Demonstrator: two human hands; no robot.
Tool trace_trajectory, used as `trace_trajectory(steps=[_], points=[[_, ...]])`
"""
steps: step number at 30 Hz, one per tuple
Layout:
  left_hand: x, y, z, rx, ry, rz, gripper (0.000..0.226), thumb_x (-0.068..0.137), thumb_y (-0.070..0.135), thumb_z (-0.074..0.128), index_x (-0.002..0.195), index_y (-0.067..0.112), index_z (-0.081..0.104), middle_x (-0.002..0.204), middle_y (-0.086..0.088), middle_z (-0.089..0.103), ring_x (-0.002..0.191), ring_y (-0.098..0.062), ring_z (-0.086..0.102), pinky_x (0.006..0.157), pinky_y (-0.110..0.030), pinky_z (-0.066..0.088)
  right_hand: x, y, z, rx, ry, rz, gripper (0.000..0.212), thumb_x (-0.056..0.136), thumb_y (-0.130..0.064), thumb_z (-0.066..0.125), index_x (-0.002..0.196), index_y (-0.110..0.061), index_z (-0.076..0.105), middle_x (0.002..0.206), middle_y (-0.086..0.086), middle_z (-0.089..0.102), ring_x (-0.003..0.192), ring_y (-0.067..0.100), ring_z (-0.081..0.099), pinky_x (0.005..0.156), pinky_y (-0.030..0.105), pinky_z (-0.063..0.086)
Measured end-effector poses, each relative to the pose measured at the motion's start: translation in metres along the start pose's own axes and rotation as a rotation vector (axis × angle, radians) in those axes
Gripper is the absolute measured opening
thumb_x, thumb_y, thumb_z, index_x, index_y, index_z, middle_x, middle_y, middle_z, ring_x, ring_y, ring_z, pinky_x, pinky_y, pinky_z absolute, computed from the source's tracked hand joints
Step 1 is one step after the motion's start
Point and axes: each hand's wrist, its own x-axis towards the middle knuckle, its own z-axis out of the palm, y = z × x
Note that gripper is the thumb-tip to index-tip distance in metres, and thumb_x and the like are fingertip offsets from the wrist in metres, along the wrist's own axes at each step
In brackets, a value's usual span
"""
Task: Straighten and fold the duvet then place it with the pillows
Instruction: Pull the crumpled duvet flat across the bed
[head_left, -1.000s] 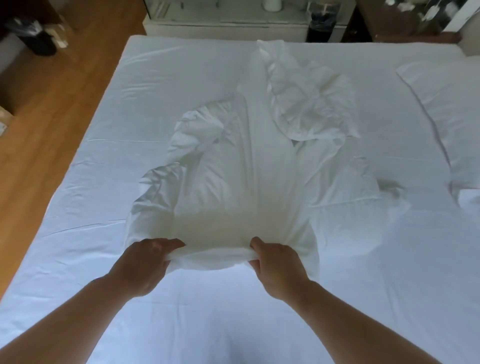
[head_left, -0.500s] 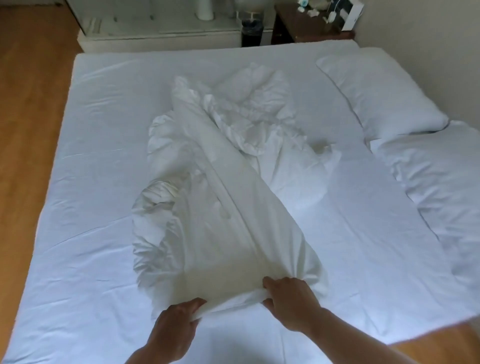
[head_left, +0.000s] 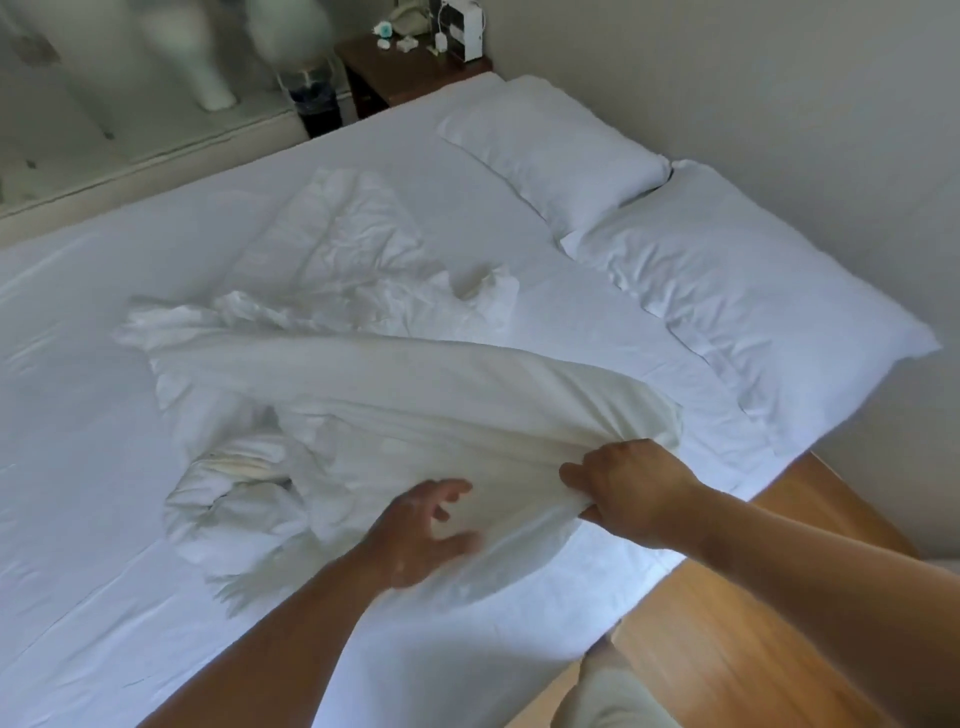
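Observation:
A crumpled white duvet (head_left: 363, 384) lies bunched in the middle of the bed (head_left: 78, 519). My right hand (head_left: 628, 488) is shut on its near edge and holds that edge lifted above the sheet. My left hand (head_left: 421, 535) is blurred, fingers spread, hovering at the duvet's near edge without a grip on it. Two white pillows lie at the head of the bed on the right: a far pillow (head_left: 561, 150) and a near pillow (head_left: 743, 291), side by side along the wall.
A dark wooden nightstand (head_left: 405, 67) with small items stands beyond the far pillow. A wall runs along the right. Wooden floor (head_left: 727, 623) shows at the bed's near right corner. A pale cabinet front (head_left: 130, 130) stands behind the bed.
The view has swung right toward the pillows. My left hand has let go of the duvet edge and opened. My right hand has pulled the edge to the right.

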Motion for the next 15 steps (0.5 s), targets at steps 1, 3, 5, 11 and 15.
trace_trajectory(steps=[1,3,5,11,15], points=[[0.023,0.015,-0.009,0.072,0.196,0.049,0.068,0.078,0.049,0.078,0.137,0.041,0.047,0.136,0.008,0.050,0.113,-0.010,0.058,0.094,-0.036,0.054,-0.012,0.017,0.004,-0.003,0.028,-0.003,0.021,0.074,-0.045,0.063,0.082,-0.026,0.061,0.057,-0.006,0.056,0.049,0.020,0.059,0.042,0.028,0.038],[0.073,0.049,-0.026,0.366,0.487,0.066,0.078,0.082,0.045,0.075,0.149,0.029,0.038,0.150,-0.002,0.038,0.131,-0.025,0.046,0.104,-0.043,0.047,-0.038,0.051,0.019,0.048,0.092,-0.004,0.019,0.073,-0.045,0.054,0.080,-0.027,0.058,0.055,-0.007,0.052,0.046,0.017,0.056,0.039,0.027,0.040],[0.125,0.080,-0.041,0.703,0.449,0.017,0.093,0.081,0.056,0.070,0.157,0.031,0.021,0.162,-0.004,0.021,0.146,-0.032,0.025,0.113,-0.049,0.032,-0.065,0.086,0.036,0.095,0.133,-0.013,0.019,0.075,-0.043,0.056,0.084,-0.026,0.055,0.059,-0.007,0.053,0.050,0.018,0.057,0.041,0.028,0.045],[0.253,0.135,-0.002,0.788,-0.272,-0.062,0.046,0.090,0.051,0.064,0.129,0.027,0.058,0.128,-0.004,0.065,0.113,-0.027,0.060,0.094,-0.038,0.048,-0.119,0.181,0.108,0.181,-0.090,0.124,0.042,0.054,-0.052,0.086,0.077,-0.029,0.061,0.064,-0.010,0.057,0.058,0.014,0.060,0.055,0.023,0.051],[0.289,0.172,0.046,0.658,-0.232,0.112,0.041,0.089,0.032,0.072,0.127,0.022,0.061,0.116,-0.003,0.067,0.105,-0.027,0.064,0.088,-0.033,0.050,-0.127,0.215,0.152,0.450,-0.443,0.247,0.045,0.085,-0.049,0.066,0.125,-0.030,0.058,0.120,-0.001,0.062,0.114,0.022,0.060,0.097,0.035,0.049]])
